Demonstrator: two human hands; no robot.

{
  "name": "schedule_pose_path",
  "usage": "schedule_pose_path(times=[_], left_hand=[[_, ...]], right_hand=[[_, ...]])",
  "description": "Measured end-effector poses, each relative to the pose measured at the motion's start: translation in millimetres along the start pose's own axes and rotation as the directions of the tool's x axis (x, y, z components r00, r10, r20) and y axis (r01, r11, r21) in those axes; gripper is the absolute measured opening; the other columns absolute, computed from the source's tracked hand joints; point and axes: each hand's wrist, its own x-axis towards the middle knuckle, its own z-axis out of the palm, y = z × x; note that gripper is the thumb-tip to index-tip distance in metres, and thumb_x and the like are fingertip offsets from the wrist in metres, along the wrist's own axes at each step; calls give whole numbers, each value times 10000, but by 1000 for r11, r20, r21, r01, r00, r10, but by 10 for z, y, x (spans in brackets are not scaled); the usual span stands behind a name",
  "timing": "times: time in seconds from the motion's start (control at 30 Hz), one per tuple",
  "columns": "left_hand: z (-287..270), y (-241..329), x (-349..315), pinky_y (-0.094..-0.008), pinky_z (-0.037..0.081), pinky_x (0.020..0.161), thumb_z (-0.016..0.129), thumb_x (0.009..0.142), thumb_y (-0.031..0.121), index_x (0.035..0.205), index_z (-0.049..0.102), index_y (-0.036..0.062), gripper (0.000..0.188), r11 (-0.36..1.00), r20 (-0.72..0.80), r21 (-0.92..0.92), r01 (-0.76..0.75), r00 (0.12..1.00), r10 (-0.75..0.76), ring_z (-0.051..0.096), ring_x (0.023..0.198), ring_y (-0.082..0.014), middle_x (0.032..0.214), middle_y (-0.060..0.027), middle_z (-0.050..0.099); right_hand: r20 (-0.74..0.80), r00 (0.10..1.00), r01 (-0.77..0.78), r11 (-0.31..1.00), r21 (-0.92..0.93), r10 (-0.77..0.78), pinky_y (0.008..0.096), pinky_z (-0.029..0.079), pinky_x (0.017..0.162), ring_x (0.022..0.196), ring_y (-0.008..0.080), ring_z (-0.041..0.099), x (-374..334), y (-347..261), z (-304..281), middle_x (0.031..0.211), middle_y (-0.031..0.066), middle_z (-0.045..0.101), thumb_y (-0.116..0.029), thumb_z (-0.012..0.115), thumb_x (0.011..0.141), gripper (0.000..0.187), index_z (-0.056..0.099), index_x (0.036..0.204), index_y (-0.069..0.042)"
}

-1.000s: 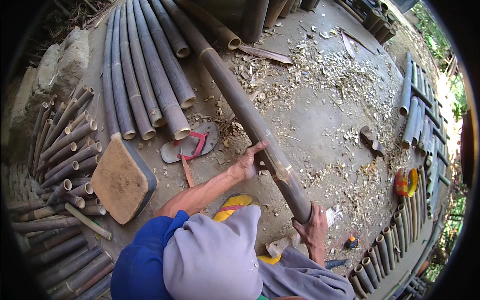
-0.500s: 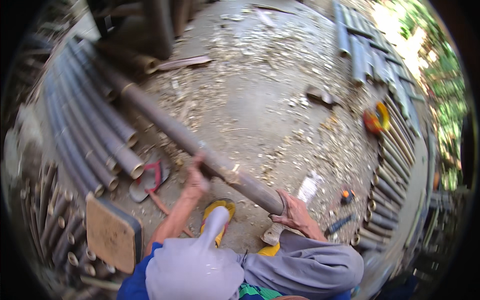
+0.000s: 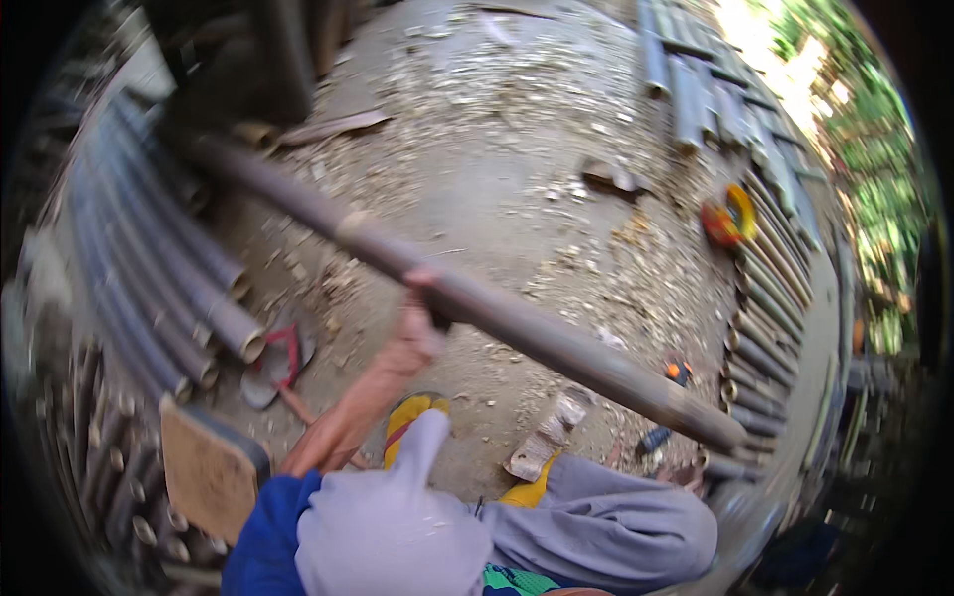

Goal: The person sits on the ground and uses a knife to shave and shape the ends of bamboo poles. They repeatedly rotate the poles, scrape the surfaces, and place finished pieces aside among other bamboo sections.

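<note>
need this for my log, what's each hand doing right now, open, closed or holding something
Left hand: closed, holding the bamboo pole.
Right hand: blurred and partly hidden; cannot tell open or closed.

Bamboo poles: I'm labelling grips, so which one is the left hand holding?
The long pole slanting across mid-picture: only it is in the left hand; the left row and right row of poles lie away from that hand.

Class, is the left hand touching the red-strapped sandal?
No, the left hand grasps the bamboo pole; the sandal lies apart on the ground.
</note>
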Motion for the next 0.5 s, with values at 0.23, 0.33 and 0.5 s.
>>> schedule_pose_path(times=[0.23, 0.33, 0.5], left_hand=[[1327, -837, -1109, -311, 517, 759, 615, 866, 400, 1097, 646, 42, 427, 570, 283, 585, 577, 513, -810, 591, 961, -164, 1049, -78, 648], [1604, -775, -1210, -300, 498, 767, 626, 842, 442, 1109, 628, -9, 524, 558, 645, 749, -357, 204, -736, 616, 913, -206, 1011, -166, 652], [1644, 93, -399, -391, 501, 896, 783, 679, 308, 1232, 514, 49, 667, 240, 902, 388, -890, 312, -300, 601, 1024, -286, 1131, -165, 593]], right_hand=[[122, 835, -481, 603, 637, 537, 415, 396, 975, 1118, 310, 530, -38, 832, 309, 1210, 153, 567, -272, 700, 701, 677, 464, 1288, -33], [229, 814, -489, 417, 766, 534, 425, 381, 994, 1143, 314, 514, 11, 906, 423, 1231, 156, 554, -301, 676, 734, 669, 451, 1302, -27], [106, 803, -291, 230, 929, 587, 438, 360, 1019, 1177, 320, 493, -5, 1050, 140, 1259, 160, 537, -339, 644, 779, 664, 434, 1321, -18]])
